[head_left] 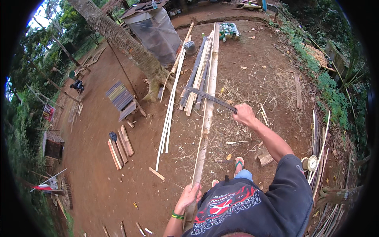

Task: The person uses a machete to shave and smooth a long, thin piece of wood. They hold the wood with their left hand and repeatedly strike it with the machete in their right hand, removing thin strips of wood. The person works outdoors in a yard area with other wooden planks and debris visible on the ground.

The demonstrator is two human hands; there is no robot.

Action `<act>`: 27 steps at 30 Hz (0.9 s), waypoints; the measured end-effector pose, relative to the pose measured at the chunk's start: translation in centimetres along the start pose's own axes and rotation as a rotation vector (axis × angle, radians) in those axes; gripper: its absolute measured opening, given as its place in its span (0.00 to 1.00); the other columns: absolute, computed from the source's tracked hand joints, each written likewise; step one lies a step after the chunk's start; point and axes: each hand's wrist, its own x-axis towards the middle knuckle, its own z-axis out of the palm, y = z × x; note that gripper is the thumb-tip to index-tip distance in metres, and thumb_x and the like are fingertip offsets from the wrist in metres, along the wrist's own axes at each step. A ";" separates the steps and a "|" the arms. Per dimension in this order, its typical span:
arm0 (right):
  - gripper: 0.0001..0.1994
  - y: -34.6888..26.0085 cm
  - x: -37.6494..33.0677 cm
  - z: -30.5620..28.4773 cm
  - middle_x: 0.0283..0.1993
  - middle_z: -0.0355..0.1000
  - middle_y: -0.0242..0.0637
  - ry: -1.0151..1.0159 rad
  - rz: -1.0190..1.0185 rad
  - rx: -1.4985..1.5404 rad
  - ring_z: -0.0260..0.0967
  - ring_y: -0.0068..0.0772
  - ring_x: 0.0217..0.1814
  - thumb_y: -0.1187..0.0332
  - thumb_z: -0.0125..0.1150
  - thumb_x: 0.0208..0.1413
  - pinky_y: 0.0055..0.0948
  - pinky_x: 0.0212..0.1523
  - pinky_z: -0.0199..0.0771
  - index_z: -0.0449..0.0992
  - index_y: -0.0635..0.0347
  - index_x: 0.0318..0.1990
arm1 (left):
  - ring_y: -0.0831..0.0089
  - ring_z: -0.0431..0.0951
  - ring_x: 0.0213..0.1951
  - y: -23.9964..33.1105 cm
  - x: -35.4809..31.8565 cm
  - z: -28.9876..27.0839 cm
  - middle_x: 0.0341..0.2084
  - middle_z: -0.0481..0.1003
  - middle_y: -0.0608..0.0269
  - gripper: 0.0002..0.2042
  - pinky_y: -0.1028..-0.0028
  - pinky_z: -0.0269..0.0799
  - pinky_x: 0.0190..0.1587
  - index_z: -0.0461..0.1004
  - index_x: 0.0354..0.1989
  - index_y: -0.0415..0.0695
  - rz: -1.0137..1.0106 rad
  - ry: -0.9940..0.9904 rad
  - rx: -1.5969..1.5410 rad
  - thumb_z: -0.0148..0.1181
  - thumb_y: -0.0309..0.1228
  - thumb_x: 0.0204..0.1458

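Gripping machete (211, 98) in right hand (245, 115), across split bamboo length (200, 158), clasping near part in left hand (190, 196), roomy bare soil (106, 193) leftward, poles (201, 67) close along left edge.

Brown dirt (98, 197) is filling the middle, a tree trunk (118, 37) is leaning upper left, greenery (329, 91) is crowding both sides.

I'm watching the bamboo (207, 118), long, split and pale brown, stretching up the view at a slight slant. The dark, narrow machete (217, 100) is crossing it, tip pointing left; contact is staying unclear to me.
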 end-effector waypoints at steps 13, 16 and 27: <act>0.09 -0.2 -2.8 0.5 0.19 0.73 0.46 -0.133 0.021 -0.011 0.74 0.44 0.21 0.67 0.54 0.46 0.47 0.27 0.76 0.77 0.62 0.25 | 0.78 0.64 0.15 -0.8 -0.8 0.3 0.15 0.65 0.68 0.16 0.76 0.61 0.18 0.66 0.37 0.42 -0.052 -0.080 -0.107 0.42 0.42 0.68; 0.09 -5.5 -11.1 4.1 0.16 0.72 0.44 -0.225 -0.370 -0.114 0.76 0.45 0.21 0.61 0.58 0.43 0.47 0.25 0.76 0.77 0.56 0.24 | 0.79 0.62 0.15 0.4 0.9 0.9 0.14 0.63 0.69 0.15 0.76 0.60 0.17 0.65 0.37 0.42 -0.053 -0.095 -0.197 0.42 0.42 0.68; 0.09 -3.3 -8.8 2.5 0.17 0.73 0.42 -0.125 -0.261 -0.087 0.74 0.41 0.18 0.62 0.59 0.43 0.45 0.25 0.77 0.77 0.57 0.25 | 0.79 0.63 0.15 0.2 0.8 1.9 0.14 0.62 0.68 0.15 0.77 0.60 0.17 0.64 0.37 0.42 -0.089 -0.115 -0.286 0.41 0.41 0.68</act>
